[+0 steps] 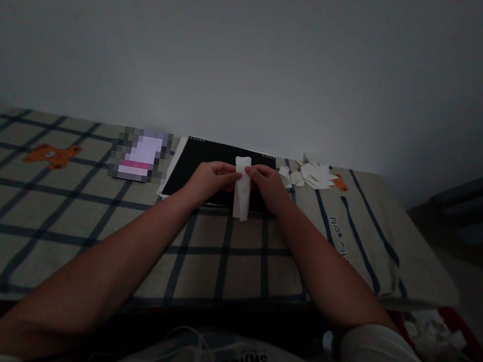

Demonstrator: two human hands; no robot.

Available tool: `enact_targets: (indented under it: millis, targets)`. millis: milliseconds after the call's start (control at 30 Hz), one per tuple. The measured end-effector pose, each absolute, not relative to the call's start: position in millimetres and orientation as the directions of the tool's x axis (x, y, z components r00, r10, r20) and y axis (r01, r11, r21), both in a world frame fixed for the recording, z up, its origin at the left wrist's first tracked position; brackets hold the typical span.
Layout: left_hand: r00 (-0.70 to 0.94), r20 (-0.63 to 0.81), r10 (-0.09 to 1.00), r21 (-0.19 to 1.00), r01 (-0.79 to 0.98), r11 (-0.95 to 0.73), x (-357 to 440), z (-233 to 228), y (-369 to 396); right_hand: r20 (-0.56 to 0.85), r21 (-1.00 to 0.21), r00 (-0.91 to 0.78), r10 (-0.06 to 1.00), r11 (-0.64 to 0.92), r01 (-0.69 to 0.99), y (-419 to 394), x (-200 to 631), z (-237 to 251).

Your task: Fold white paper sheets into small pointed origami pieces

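Note:
A narrow white strip of paper (241, 199) hangs upright between my two hands. My left hand (213, 181) pinches its left edge with thumb and fingertips. From the other side, my right hand (267, 184) pinches the right edge, its thumb close to the left thumb. Both hands are above a black sheet or board (195, 164) with small holes along its far edge. White paper shows beneath that board on its left side. To the right of my right hand lies a pile of torn white paper pieces (315, 173).
A phone-like device (145, 149), partly blurred out, lies left of the board. A checked cloth (78, 215) with bear prints covers the table. The wall stands directly behind. Below the table's right corner, a red container (479, 350) holds many paper scraps.

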State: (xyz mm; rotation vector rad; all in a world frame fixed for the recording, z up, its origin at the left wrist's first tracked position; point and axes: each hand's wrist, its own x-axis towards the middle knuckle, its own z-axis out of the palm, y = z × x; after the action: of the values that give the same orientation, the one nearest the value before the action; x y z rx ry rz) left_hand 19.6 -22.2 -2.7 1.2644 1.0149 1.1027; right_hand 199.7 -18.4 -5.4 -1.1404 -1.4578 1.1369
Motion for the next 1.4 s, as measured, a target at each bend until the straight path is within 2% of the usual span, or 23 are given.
enact_targets:
  millis: [333, 633, 867, 1133, 1400]
  targets:
    - [0.209, -0.077, 0.975, 0.994, -0.057, 0.09, 20.1, 5.8, -28.0, 0.147, -0.973, -0.144, 0.979, 0.169, 0.157, -21.5, 200.3, -3.9]
    - [0.208, -0.067, 0.976, 0.996, -0.045, 0.078, 19.3, 2.3, -25.2, 0.153, -0.959, -0.145, 0.978, 0.182, 0.216, -24.9, 199.1, 2.3]
    - [0.124, 0.051, 0.991, 0.992, -0.124, -0.036, 19.7, -2.3, -21.6, 0.154, -0.951, -0.164, 0.974, 0.191, 0.241, -24.7, 199.6, 0.0]
    - [0.108, 0.013, 0.994, 0.992, -0.128, 0.001, 18.9, -0.5, -21.0, 0.149, -0.961, -0.136, 0.98, 0.175, 0.213, -23.2, 197.7, 0.2]
    - [0.111, -0.038, 0.993, 0.991, -0.126, 0.052, 20.2, 0.0, -20.8, 0.203, -0.933, -0.127, 0.971, 0.231, 0.276, -19.8, 202.0, -3.5]
